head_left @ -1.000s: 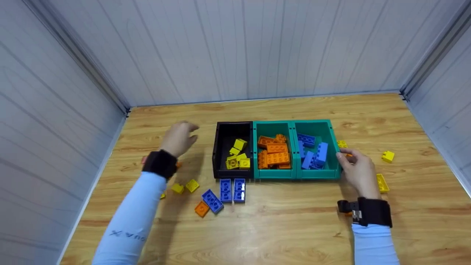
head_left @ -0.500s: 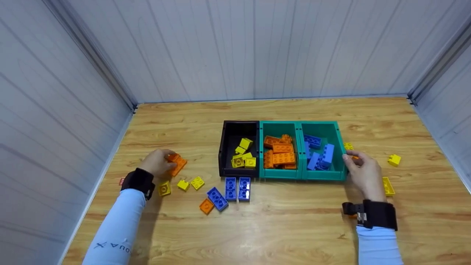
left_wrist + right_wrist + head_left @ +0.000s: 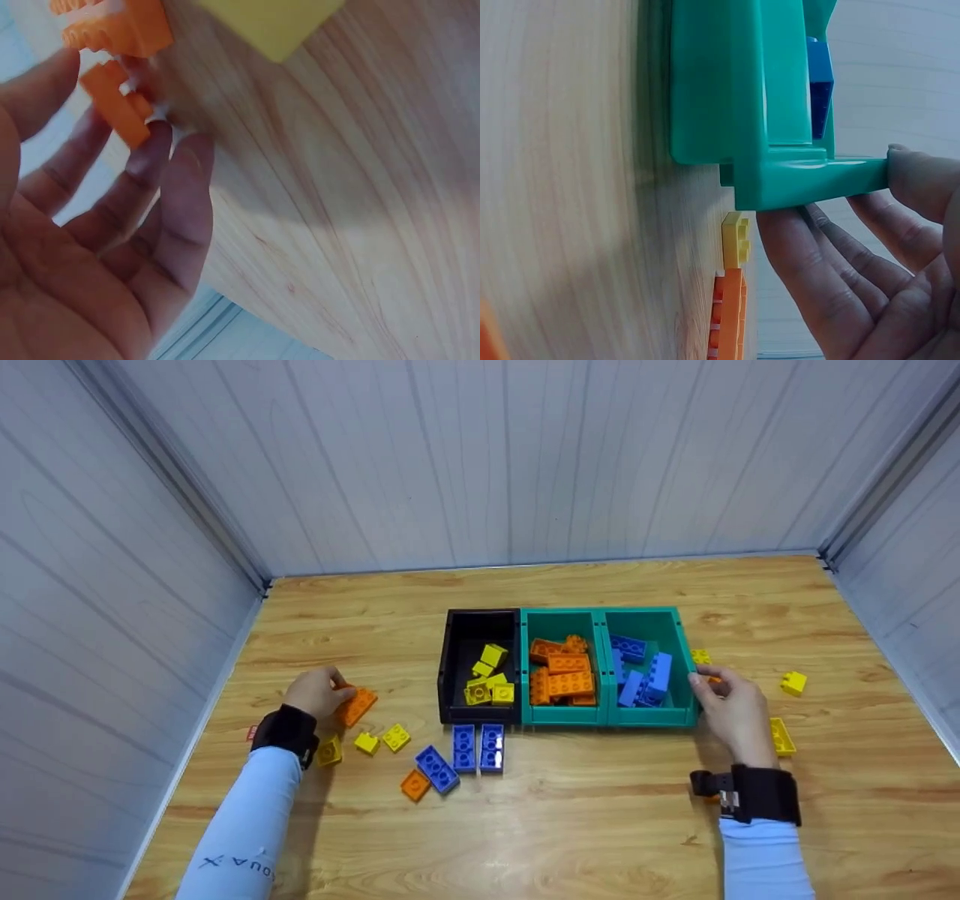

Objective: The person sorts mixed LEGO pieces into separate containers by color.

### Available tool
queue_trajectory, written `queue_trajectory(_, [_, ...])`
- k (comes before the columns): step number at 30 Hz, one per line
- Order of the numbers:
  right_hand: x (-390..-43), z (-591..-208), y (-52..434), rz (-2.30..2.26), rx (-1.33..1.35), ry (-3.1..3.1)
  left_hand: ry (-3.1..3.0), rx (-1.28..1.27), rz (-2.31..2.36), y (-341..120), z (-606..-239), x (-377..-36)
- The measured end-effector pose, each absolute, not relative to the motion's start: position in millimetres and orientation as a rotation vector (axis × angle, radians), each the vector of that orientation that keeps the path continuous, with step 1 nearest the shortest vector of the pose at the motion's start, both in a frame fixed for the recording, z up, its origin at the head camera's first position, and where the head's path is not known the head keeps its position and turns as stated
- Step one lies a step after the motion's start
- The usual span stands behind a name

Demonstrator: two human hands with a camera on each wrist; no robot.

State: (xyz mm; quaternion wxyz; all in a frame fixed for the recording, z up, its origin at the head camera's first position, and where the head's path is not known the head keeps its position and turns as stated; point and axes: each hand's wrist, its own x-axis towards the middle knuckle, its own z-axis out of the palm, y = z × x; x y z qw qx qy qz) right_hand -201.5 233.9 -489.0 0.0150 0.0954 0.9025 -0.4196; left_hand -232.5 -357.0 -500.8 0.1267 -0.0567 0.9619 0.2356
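Observation:
My left hand (image 3: pixel 321 694) is on the table at the left, thumb and fingertips (image 3: pixel 154 142) closing on the left end of an orange brick (image 3: pixel 357 706) (image 3: pixel 116 105). My right hand (image 3: pixel 726 701) (image 3: pixel 840 191) holds the right wall of the right teal bin (image 3: pixel 641 612) (image 3: pixel 742 112). Its thumb lies on the rim and its fingers (image 3: pixel 802 247) sit under the lip. That bin holds blue bricks (image 3: pixel 646 679). The middle teal bin (image 3: pixel 559 613) holds orange bricks and the black bin (image 3: pixel 480 616) holds yellow ones.
Loose yellow bricks (image 3: pixel 396 737) lie beside my left wrist. Three blue bricks (image 3: pixel 477 748) and a small orange one (image 3: pixel 414 785) lie before the black bin. More yellow bricks (image 3: pixel 793 682) lie right of the bins, and one (image 3: pixel 735 240) sits beside an orange brick (image 3: pixel 727 315). Grey walls enclose the table on three sides.
My left hand came down from above the table beside the black bin onto the orange brick at the left. The right hand has stayed on the teal bin.

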Motion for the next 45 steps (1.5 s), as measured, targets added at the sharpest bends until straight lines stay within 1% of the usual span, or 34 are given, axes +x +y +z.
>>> queue_trajectory(5, [-202, -490, 230, -1.322, 0.283, 2.801, 2.902, -0.178, 0.575, -353, -495, -230])
queue_trajectory(9, [-202, -492, 229, -1.336, 0.258, 2.815, 3.024, -0.108, 0.611, -328, -480, -230])
queue_trajectory(15, [-201, -492, 231, -1.329, 0.281, 2.797, 3.134, 0.140, 0.788, -252, -447, -237])
queue_trajectory(20, [-201, -492, 231, -1.323, 0.285, 2.798, 3.117, 0.474, 0.901, -179, -428, -241])
queue_trajectory(23, [-202, -493, 231, -1.304, 0.270, 2.820, 3.094, 0.590, 0.839, -139, -428, -241])
queue_trajectory(26, [-202, -493, 231, -1.286, 0.267, 2.851, 3.089, 0.679, 0.706, -105, -435, -241])
queue_trajectory(30, [-202, -492, 231, -1.290, 0.268, 2.844, 3.086, 0.799, 0.593, -71, -447, -244])
queue_trajectory(33, [-203, -492, 231, -1.301, 0.270, 2.822, 3.106, 0.858, 0.564, -58, -452, -246])
queue_trajectory(36, [-202, -492, 231, -1.311, 0.276, 2.805, 3.135, 0.863, 0.527, -56, -453, -247])
queue_trajectory(40, [-202, -490, 233, -1.320, 0.284, 2.792, 3.159, 0.826, 0.555, -67, -450, -245])
queue_trajectory(45, [-202, -490, 235, -1.320, 0.305, 2.778, 3.166, 0.768, 0.710, -93, -444, -234])
